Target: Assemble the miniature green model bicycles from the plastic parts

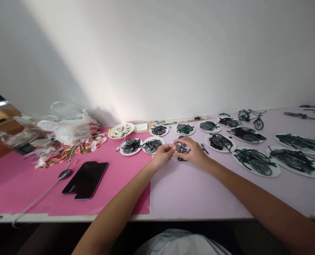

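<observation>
In the middle of the table, my left hand (162, 156) and my right hand (192, 150) meet around a small dark spoked wheel (182, 147) of a model bicycle. The right thumb and fingers curve around it, while the left fingertips pinch at its left edge. My fingers hide part of the wheel, and I cannot tell whether other parts are joined to it. Just below lies a dark green piece (182, 159). Small black parts (204, 148) rest to the right of my right hand. A plate of dark wheels and frame parts (153, 145) stands left of my hands.
Several white plates of bicycle parts (255, 161) spread rightward, near an assembled model bicycle (252, 118). At left are two dark phones (89, 179), a cable with a black mouse-like piece (65, 174), pink petals (64, 154), a plastic bag (69, 125) and a bowl of pale pieces (121, 130).
</observation>
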A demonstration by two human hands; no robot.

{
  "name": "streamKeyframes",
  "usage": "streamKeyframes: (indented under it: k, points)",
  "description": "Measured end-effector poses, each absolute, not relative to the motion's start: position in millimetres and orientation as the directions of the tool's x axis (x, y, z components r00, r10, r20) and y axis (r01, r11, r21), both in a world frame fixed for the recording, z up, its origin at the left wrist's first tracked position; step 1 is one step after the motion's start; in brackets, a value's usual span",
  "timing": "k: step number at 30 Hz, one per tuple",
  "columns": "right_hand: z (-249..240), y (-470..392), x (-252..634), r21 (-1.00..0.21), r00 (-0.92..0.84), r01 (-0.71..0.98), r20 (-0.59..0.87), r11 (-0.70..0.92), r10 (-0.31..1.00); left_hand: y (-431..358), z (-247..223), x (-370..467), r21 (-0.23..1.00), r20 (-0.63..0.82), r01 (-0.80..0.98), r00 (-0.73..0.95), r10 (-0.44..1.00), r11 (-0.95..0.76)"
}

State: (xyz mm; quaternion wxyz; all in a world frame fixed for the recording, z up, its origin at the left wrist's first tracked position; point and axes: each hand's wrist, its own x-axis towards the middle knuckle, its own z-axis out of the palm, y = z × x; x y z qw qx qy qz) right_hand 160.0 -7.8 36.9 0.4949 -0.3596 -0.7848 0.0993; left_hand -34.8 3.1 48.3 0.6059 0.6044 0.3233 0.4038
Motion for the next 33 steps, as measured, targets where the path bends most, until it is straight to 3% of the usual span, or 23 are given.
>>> streamKeyframes:
  k: [6, 11, 33]
  points:
    - [36.7, -9.1, 156.5, -0.534, -0.234, 0.446, 0.705, 0.718, 0.670, 0.8, 53.3, -34.8, 0.981, 0.037, -0.183, 0.524, 0.851, 0.070]
    - [39.8, -10.2, 154.4, -0.463, -0.241, 0.459, 0.757, 0.759, 0.607, 0.6, 54.0, -35.9, 0.980, 0.031, -0.183, 0.513, 0.858, 0.074]
    - [35.2, -9.2, 153.3, -0.456, -0.244, 0.487, 0.747, 0.744, 0.618, 1.5, 53.1, -34.8, 0.975, 0.028, -0.206, 0.502, 0.865, 0.088]
